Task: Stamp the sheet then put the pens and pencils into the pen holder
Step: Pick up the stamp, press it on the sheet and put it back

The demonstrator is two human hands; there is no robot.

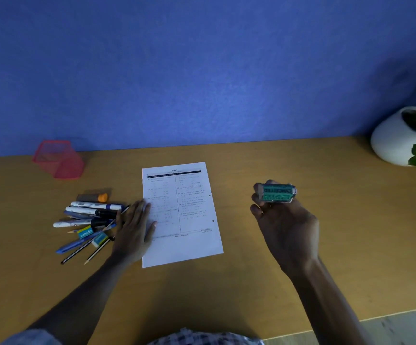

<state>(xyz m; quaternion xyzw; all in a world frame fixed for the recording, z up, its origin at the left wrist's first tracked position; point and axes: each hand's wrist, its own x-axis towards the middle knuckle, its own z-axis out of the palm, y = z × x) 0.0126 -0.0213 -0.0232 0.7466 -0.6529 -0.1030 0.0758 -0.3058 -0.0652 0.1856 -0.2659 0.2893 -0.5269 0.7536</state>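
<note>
- Stamp (275, 192) sits gripped in the right hand (286, 225), green face up, right of the sheet (184, 220).
- Left hand (133, 227) lies flat, fingers spread, on the sheet's left edge.
- Pens (89, 217) lie beside it; holder (58, 159) stands behind.

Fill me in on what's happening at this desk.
A person is about to stamp a printed sheet. The left hand lies flat on the sheet's left edge, pinning it down. The right hand holds a green rubber stamp in the air to the right of the sheet, its face turned up toward the camera. The pens and pencils lie piled left of the sheet, and the pink pen holder stands behind them.
</note>
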